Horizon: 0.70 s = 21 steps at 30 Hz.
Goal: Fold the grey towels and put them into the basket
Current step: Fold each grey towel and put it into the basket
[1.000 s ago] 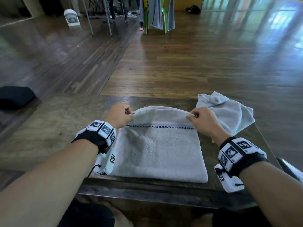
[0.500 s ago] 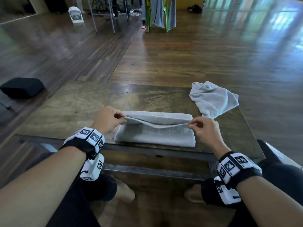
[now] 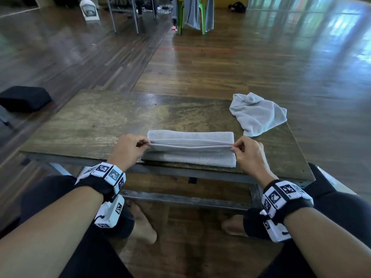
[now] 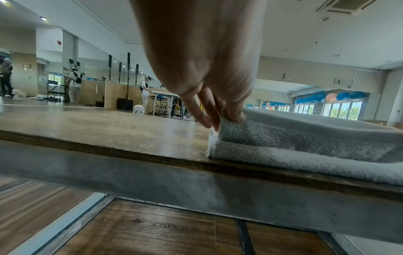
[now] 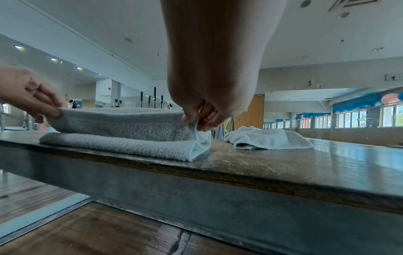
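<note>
A grey towel (image 3: 190,150) (image 4: 305,143) (image 5: 122,132) lies folded into a long strip along the near edge of the low wooden table (image 3: 90,125). My left hand (image 3: 143,144) (image 4: 220,120) pinches the left end of its top layer. At the other end my right hand (image 3: 235,148) (image 5: 196,122) pinches the same layer. That layer is lifted slightly above the one below. A second grey towel (image 3: 258,113) (image 5: 268,138) lies crumpled at the table's far right corner. No basket is in view.
A black cushion (image 3: 24,98) lies on the wooden floor (image 3: 261,63) to the left of the table. Metal stands, a green chair with hanging cloth (image 3: 192,13) and a white fan (image 3: 89,10) are far behind. My knees and bare feet are under the table's near edge.
Both hands drew the towel's far edge toward me, folding it into a narrow strip. The head view pulled back, so the table now looks farther away.
</note>
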Available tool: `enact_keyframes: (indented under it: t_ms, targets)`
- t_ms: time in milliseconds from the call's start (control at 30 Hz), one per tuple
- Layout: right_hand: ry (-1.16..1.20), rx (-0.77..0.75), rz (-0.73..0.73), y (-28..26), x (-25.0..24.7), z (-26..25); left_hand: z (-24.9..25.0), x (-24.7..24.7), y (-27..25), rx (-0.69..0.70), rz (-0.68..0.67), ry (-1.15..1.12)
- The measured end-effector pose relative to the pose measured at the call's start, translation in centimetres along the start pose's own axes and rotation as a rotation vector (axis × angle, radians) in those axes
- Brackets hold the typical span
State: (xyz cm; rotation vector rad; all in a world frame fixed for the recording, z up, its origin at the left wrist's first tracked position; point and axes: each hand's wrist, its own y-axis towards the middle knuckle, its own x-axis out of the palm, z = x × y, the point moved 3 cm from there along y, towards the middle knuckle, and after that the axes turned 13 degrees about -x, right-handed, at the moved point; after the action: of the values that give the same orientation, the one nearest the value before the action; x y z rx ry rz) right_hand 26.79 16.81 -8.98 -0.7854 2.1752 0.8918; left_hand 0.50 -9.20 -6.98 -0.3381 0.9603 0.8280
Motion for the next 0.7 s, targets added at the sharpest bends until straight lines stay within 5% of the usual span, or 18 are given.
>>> enact_keyframes:
  t_ms: [700]
  targets:
    - [-0.026,0.119,-0.104,-1.4,1.2,0.3,-1.2,1.3,-0.7,0.092,-0.050,0.234]
